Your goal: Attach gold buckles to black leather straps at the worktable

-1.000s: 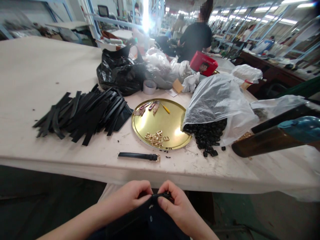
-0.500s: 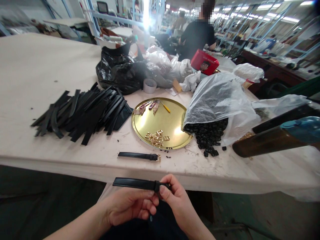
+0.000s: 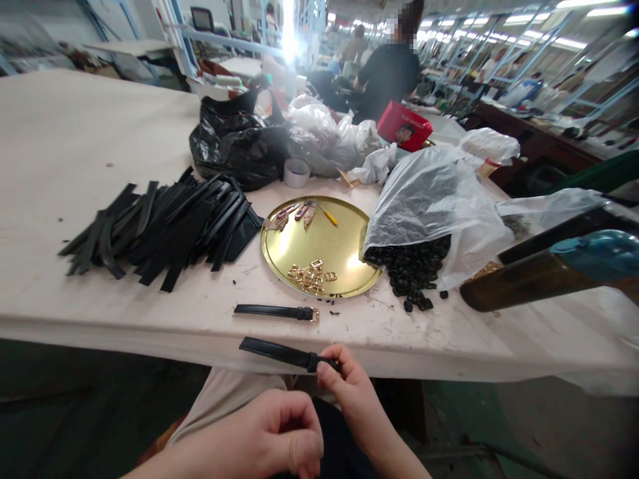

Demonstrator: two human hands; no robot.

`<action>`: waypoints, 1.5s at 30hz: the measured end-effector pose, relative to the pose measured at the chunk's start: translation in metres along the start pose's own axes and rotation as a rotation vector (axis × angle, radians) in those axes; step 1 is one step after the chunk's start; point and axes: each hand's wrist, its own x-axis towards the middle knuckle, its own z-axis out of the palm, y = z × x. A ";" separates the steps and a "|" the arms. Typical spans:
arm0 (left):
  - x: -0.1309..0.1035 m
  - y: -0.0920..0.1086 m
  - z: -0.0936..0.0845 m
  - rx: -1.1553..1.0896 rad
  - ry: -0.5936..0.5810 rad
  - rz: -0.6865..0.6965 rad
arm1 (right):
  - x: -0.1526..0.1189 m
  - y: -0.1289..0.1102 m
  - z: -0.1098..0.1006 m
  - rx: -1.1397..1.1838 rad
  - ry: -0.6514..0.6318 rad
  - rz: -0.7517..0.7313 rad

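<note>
My right hand [image 3: 349,379] pinches the buckle end of a black strap [image 3: 277,352] between thumb and fingers. The strap points left, in front of the table's near edge, with a small black loop around it beside my fingertips. Lower down, my left hand [image 3: 284,426] is apart from the strap, its fingers curled toward the thumb; whatever is inside it, if anything, is hidden. On the table just beyond lies another black strap [image 3: 272,311] with a gold buckle [image 3: 315,315] at its right end.
A gold tray [image 3: 344,256] holds gold buckles [image 3: 312,278], small cutters and a yellow-handled tool [image 3: 329,217]. Left of it is a pile of black strips [image 3: 170,233]. On the right, black loops [image 3: 412,273] spill from a clear plastic bag [image 3: 424,193]. A person [image 3: 389,73] stands behind.
My left hand has let go of the strap and drawn down toward me. The strap's free end has swung up and right while my right hand keeps its grip.
</note>
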 end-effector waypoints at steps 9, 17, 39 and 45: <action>0.011 0.013 -0.027 0.926 0.395 0.076 | -0.005 -0.003 0.001 -0.196 -0.021 -0.051; 0.008 0.019 -0.027 0.870 0.333 -0.016 | -0.006 0.003 -0.010 -0.332 -0.055 -0.125; 0.016 -0.009 -0.018 0.996 0.324 0.008 | -0.013 0.011 0.002 -0.491 -0.053 -0.158; 0.013 -0.008 -0.025 0.934 0.299 0.019 | -0.011 0.010 -0.004 -0.441 -0.051 -0.125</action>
